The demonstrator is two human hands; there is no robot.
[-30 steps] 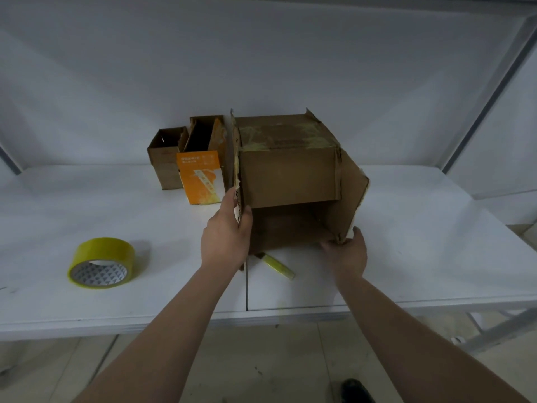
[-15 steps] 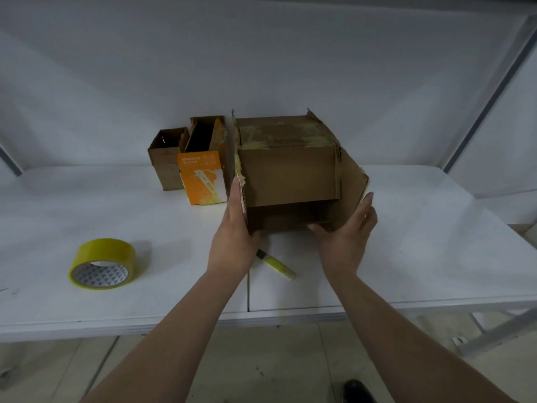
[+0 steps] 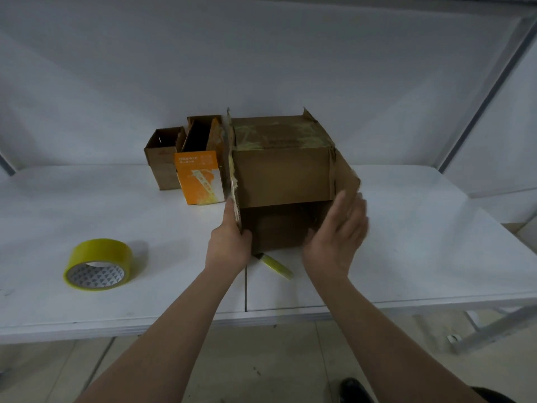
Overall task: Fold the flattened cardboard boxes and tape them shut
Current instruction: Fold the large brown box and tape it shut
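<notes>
A brown cardboard box [image 3: 283, 173] lies on its side on the white table [image 3: 406, 257], its open end facing me, with old yellowish tape across its top. My left hand [image 3: 229, 245] grips the edge of the left flap, thumb inside. With straight fingers, my right hand [image 3: 338, 237] lies flat against the right flap, which angles inward. The upper flap hangs down over the opening. A roll of yellow tape [image 3: 97, 264] lies at the left of the table. A small yellow cutter [image 3: 274, 264] rests just in front of the box.
Behind the big box on its left stand an orange printed carton [image 3: 200, 177] and two small open brown boxes [image 3: 162, 157]. A white wall backs the table, and a metal frame post [image 3: 488, 94] slants at the right. The table's front edge is near my forearms.
My right hand rose from the right flap's lower edge to lie flat against its outer face, pushing it inward. My left hand stayed on the left flap.
</notes>
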